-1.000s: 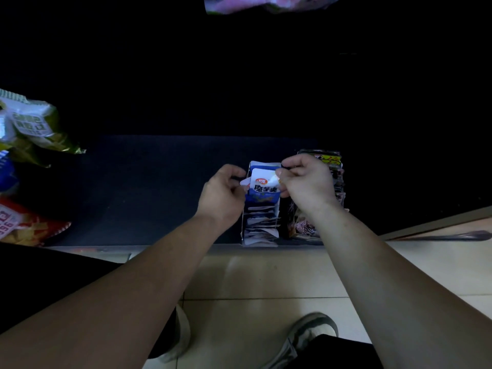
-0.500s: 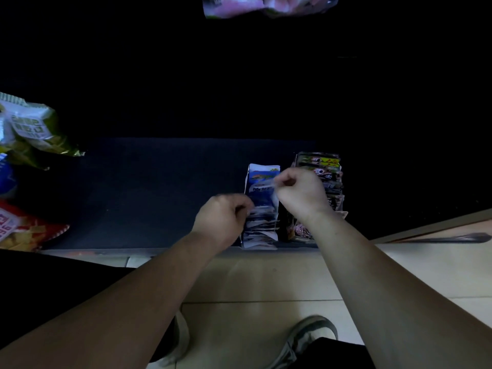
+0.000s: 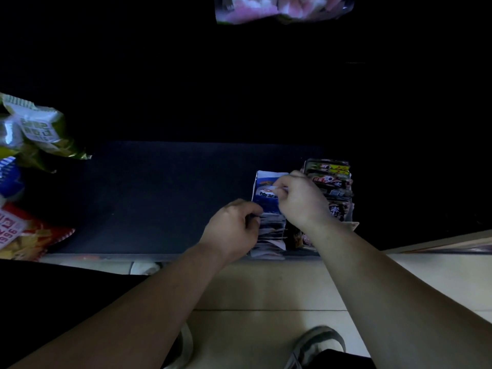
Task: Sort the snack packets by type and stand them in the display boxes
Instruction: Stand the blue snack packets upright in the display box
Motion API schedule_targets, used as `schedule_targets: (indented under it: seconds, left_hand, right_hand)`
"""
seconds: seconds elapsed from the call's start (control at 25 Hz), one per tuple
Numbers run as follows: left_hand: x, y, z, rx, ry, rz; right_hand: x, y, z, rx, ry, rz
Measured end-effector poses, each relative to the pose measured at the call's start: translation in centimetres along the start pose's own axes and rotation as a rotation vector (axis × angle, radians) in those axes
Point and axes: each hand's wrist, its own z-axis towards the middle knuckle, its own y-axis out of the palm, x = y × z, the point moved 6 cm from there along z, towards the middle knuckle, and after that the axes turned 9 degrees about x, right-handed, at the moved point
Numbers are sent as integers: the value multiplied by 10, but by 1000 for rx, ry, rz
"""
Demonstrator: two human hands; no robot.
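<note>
Two display boxes stand side by side at the front edge of a dark shelf. The left box (image 3: 269, 253) holds a row of blue-and-white snack packets (image 3: 266, 201). The right box (image 3: 351, 225) holds dark packets (image 3: 330, 177) with red and yellow print. My right hand (image 3: 300, 201) pinches the top edge of a blue-and-white packet standing in the left box. My left hand (image 3: 234, 227) is curled at that box's left side, with its fingertips on the packets in the row.
Large snack bags lie at the left: a green-and-silver one (image 3: 34, 129), a blue one (image 3: 9, 179) and a red-orange one (image 3: 24, 235). A pink bag (image 3: 282, 8) hangs at the top. The dark shelf (image 3: 159, 198) ends above a tiled floor (image 3: 266, 288) and my shoes.
The blue-and-white packet that both hands held above the left box has gone down into the row. My left hand dropped lower to the box's side; my right hand still pinches the packet's top.
</note>
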Motion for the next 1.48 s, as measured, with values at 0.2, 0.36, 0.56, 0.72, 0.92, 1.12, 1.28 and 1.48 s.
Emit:
schedule_targets:
  seconds: [0.2,0.36,0.56,0.72,0.92,1.12,1.28,1.48]
  left_hand:
    - [-4,-6,13,81,-139,-180]
    - [17,-12,22,111,-259,-406]
    - [41,-5,15,142,-158,-330]
    - [46,7,9,64,-102,-371]
    - [35,-13,26,186,-177,-455]
    - [32,-24,30,248,-191,-517]
    - [29,-20,32,192,-191,-501]
    - [25,-19,30,224,-264,-485]
  right_hand:
    - [6,-18,7,56,265,486]
    - [4,-35,-5,112,349,701]
    - [17,-35,-19,157,472,798]
    - [4,-23,-22,-44,485,927]
    - [-1,-20,-20,-189,509,1060]
    - [3,-23,-13,7,406,914]
    - [0,-24,-13,46,280,861]
    - [11,-16,-11,53,309,691]
